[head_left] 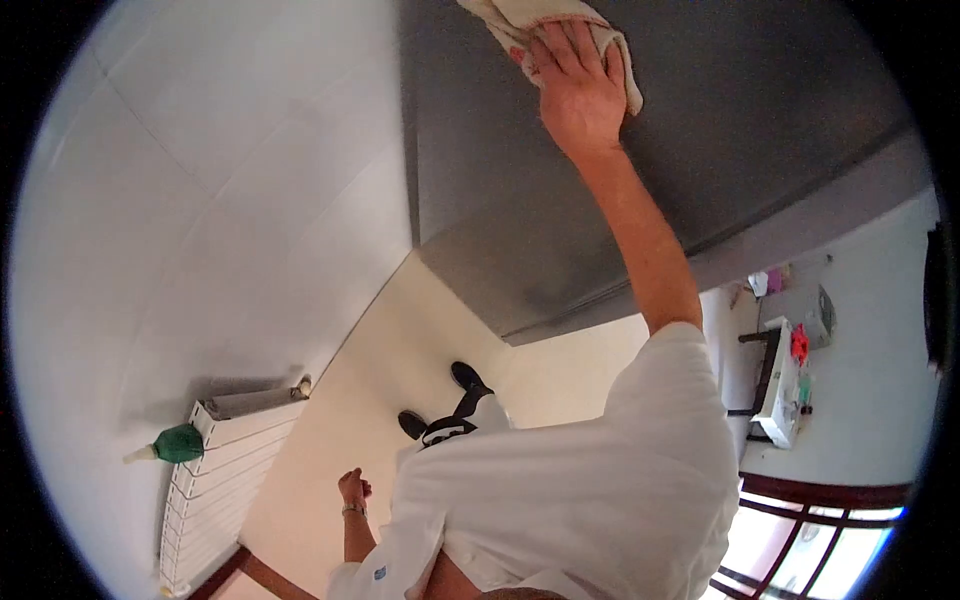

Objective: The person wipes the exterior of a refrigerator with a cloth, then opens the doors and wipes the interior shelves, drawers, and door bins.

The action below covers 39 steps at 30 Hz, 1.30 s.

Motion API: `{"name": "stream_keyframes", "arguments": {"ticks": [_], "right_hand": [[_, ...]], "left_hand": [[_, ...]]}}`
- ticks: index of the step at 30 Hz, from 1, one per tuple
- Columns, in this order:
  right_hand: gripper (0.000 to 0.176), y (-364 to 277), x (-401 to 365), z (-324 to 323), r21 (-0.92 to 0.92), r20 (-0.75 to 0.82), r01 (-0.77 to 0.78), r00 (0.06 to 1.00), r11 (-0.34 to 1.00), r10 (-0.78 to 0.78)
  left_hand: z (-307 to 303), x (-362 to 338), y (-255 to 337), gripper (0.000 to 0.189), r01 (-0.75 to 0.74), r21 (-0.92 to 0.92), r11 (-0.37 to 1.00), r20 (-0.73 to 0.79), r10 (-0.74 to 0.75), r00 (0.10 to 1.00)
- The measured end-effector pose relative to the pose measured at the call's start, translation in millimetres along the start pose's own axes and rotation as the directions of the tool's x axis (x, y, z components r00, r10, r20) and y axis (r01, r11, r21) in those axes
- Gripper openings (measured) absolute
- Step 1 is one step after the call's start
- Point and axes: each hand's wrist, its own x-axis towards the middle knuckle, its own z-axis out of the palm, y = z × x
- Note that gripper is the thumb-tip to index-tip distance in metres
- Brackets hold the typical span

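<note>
My right hand (582, 100) is stretched far up, pressing a cream cloth (520, 18) with red marks against a large dark grey panel (520, 200). Its fingers lie over the cloth, and part of the cloth is bunched beside them. My left hand (354, 487) hangs low at my side, away from the panel. Its fingers are curled in, with nothing visible in them, and a watch (354, 510) is on that wrist.
A white radiator (225, 470) stands along the pale wall (200, 240), with a green bottle-like object (178, 444) at its end. My dark shoes (466, 376) are on the beige floor (350, 400). To the right are a white table (778, 400) holding a red item and a dark-framed window (820, 530).
</note>
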Motion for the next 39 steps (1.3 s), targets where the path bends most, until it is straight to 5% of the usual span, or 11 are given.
{"name": "stream_keyframes", "arguments": {"ticks": [2, 6, 13, 24, 27, 28, 29, 31, 32, 34, 39], "right_hand": [[0.038, 19.4, -25.6, -13.5, -0.071, -0.057, -0.027, 0.998, 0.997, 0.023], [0.036, 3.5, -117.3, -42.6, -0.077, 0.508, 0.254, 0.842, 0.964, -0.181], [0.037, 56.3, -174.6, -91.6, 0.018, 0.51, 0.097, 0.855, 0.995, -0.093], [0.037, 133.5, -110.3, -184.3, -0.217, -0.091, -0.165, 0.985, 0.962, 0.149], [0.036, 132.5, -119.4, -176.1, -0.166, -0.095, -0.143, 0.987, 0.976, 0.128], [0.034, 131.9, -121.7, -175.6, -0.155, -0.083, -0.143, 0.988, 0.978, 0.131], [0.032, 130.3, -119.4, -178.0, -0.133, -0.091, -0.141, 0.987, 0.981, 0.129], [0.033, 131.3, -121.8, -177.0, -0.083, -0.105, -0.117, 0.989, 0.99, 0.108], [0.033, 131.1, -123.0, -177.5, -0.051, -0.111, -0.1, 0.989, 0.994, 0.094], [0.033, 129.9, -122.0, -180.5, -0.029, -0.119, -0.09, 0.989, 0.995, 0.086], [0.03, 129.5, -124.0, -177.6, 0.059, -0.135, -0.065, 0.988, 0.996, 0.073]], "left_hand": [[-0.3, 8.6, 6.2, 0.019, 0.015, 0.014, 1.0, -0.015, -0.015, 1.0], [-7.6, 19.4, 7.9, 0.019, 0.011, 0.052, 0.999, 0.004, -0.012, 1.0], [-12.1, 45.3, 27.4, 0.025, -0.03, 0.06, 0.998, 0.079, 0.025, 0.997], [106.1, 6.7, 112.7, 0.026, -0.452, 0.06, 0.89, 0.386, 0.397, 0.833], [201.7, -34.3, 163.6, 0.019, -0.613, 0.177, 0.77, 0.449, 0.491, 0.747], [221.3, 38.7, 156.8, 0.019, -0.973, 0.228, -0.019, 0.682, 0.716, 0.146], [267.1, -55.4, 200.8, 0.027, -0.678, 0.441, 0.589, 0.554, 0.416, 0.721], [335.6, -72.7, 221.2, 0.046, -0.843, 0.538, -0.026, 0.673, 0.616, 0.41], [372.4, -37.8, 213.5, 0.044, -0.878, 0.474, -0.071, 0.691, 0.648, 0.321], [423.3, -139.1, 256.6, 0.042, -0.771, 0.548, -0.326, 0.804, 0.458, 0.378], [508.8, -150.0, 272.6, 0.031, -0.78, 0.542, -0.311, 0.792, 0.499, 0.351]]}}
